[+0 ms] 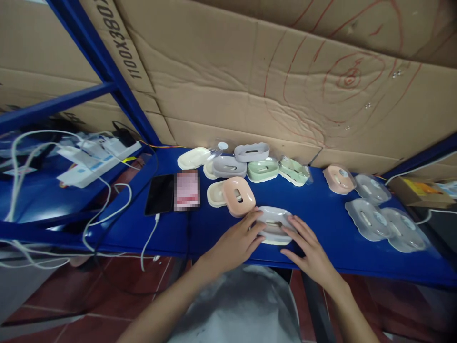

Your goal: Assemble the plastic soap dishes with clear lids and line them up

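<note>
both hands lay on a pale soap dish [274,227] that sat close to the near edge of the blue shelf [321,209]. the left hand [237,240] pressed its left end and the right hand [309,247] its right end, fingers stretched out flat rather than curled round it. with so loose a hold, a tug toward the body could have slid the dish off the edge. the pink soap dish [238,195] stood just beside the left fingertips, so a careless sweep could have knocked it into the cream soap dish [215,194] behind it.
</note>
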### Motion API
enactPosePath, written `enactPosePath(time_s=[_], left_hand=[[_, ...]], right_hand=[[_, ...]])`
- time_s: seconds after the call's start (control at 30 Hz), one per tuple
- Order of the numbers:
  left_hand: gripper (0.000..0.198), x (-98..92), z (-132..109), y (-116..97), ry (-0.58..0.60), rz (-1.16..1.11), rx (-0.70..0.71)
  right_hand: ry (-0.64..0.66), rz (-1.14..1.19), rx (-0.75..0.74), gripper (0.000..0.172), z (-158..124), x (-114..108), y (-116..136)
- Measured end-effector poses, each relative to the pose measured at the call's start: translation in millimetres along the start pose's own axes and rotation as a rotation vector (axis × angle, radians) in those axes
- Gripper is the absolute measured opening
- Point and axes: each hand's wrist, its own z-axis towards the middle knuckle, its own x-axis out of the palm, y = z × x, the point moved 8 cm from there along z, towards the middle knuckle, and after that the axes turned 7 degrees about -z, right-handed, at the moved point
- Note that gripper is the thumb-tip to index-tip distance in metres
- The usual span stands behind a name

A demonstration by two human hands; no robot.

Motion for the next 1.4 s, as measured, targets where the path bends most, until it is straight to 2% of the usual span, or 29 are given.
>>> enactPosePath(time_s=[0.13, 0.23, 0.3, 0.37, 0.47, 0.53, 0.6, 0.67, 0.73, 0.8, 0.9, 0.97, 1.03, 1.13, 1.2, 1.27, 1.4], left_hand=[[0.028, 8.6, -11.7, 1.1, 0.005, 0.042, 0.018], [0.031, 12.8, -21.9, 2.5, 0.006, 0.042, -0.008], [0.033, 13.6, -27.5, 4.9, -0.007, 0.015, -0.047], [0.033, 13.8, -32.0, 7.4, -0.027, -0.015, -0.084], [0.029, 13.8, -36.1, 10.6, -0.055, -0.035, -0.129], [0.028, 12.9, -37.2, 12.9, -0.068, -0.048, -0.169], [0.026, 12.2, -37.6, 15.4, -0.063, -0.087, -0.216], [0.025, 11.1, -37.6, 17.4, -0.052, -0.145, -0.256], [0.022, 9.9, -37.8, 19.2, -0.039, -0.206, -0.284], [0.020, 9.4, -38.4, 21.6, -0.024, -0.265, -0.305], [0.028, 9.7, -39.8, 27.0, -0.013, -0.361, -0.331], [0.045, 9.4, -40.8, 31.1, -0.030, -0.430, -0.343], [0.064, 9.4, -41.8, 35.7, -0.053, -0.501, -0.361], [0.082, 11.6, -43.9, 42.7, -0.076, -0.593, -0.409], [0.087, 12.6, -44.6, 45.0, -0.093, -0.628, -0.416], [0.089, 11.6, -44.2, 44.5, -0.114, -0.625, -0.390], [0.086, 7.2, -41.0, 37.3, -0.116, -0.514, -0.282]], right_hand=[[-0.013, -0.037, -0.088, 0.047, 0.1, 3.5, 11.9], [0.004, -0.025, -0.104, 0.046, 3.2, -2.5, 3.4], [-0.018, -0.028, -0.040, 0.044, 13.6, -12.4, -20.4], [-0.084, -0.043, 0.104, 0.045, 32.2, -25.8, -58.6], [-0.182, -0.061, 0.389, 0.068, 68.1, -39.6, -122.7], [-0.208, -0.073, 0.552, 0.085, 92.4, -40.0, -155.9], [-0.196, -0.065, 0.658, 0.092, 113.4, -35.2, -177.8], [-0.155, -0.030, 0.725, 0.089, 126.7, -29.6, -192.0], [-0.119, 0.010, 0.778, 0.079, 128.2, -29.9, -201.2], [-0.123, 0.023, 0.807, 0.069, 117.4, -39.3, -203.7], [-0.209, 0.038, 0.786, 0.061, 81.1, -60.1, -187.4], [-0.291, 0.109, 0.700, 0.058, 50.2, -66.7, -160.1], [-0.314, 0.220, 0.568, 0.056, 21.5, -60.5, -123.7], [-0.157, 0.302, 0.297, 0.048, -3.9, -31.9, -61.3], [-0.032, 0.314, 0.202, 0.048, -11.2, -12.6, -31.3], [0.032, 0.321, 0.163, 0.050, -10.6, -2.6, -13.6], [0.079, 0.314, 0.066, 0.049, 1.2, -0.6, 5.9]])
